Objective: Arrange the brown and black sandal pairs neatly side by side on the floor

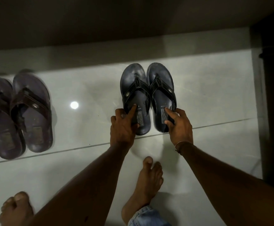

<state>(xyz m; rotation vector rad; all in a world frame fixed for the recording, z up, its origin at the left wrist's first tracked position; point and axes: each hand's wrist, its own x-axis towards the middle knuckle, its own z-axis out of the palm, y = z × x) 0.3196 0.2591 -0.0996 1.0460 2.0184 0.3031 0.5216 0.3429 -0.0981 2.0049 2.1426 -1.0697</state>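
**Black and brown thong sandals on pale glossy tile**

Black pair — two smooth, rounded-toe soles with stitched Y-straps and a stamped label at each heel, lying flat and parallel on the floor (214, 98), toes pointing away from the person, inner edges almost touching. The left black sandal (135, 88) and right black sandal (161, 88) sit right of centre, heels just short of a thin grout line (222, 123) that crosses the tile.

Brown pair (17, 115) — same shape, wider leather-look straps with a small metal rivet, soles dull and scuffed. It lies at the far left, well apart from the black pair, its two sandals touching and slightly blurred.

Floor — polished, whitish, reflective; one round light glare (74, 105) lies in the bare stretch between the pairs. A dark wall base borders the far side just beyond the toes; a dark upright frame (269, 95) closes the right side, with a modest strip of tile between it and the black pair.

Left hand (122, 128) — curled over the outer heel edge of the left black sandal, index finger (133, 110) laid on the footbed, thumb on the sole's heel.

Right hand (180, 126) — wrapped round the outer heel edge of the right black sandal, fingertips pressing the label area.

Bare feet (149, 178) stand on the near tile.
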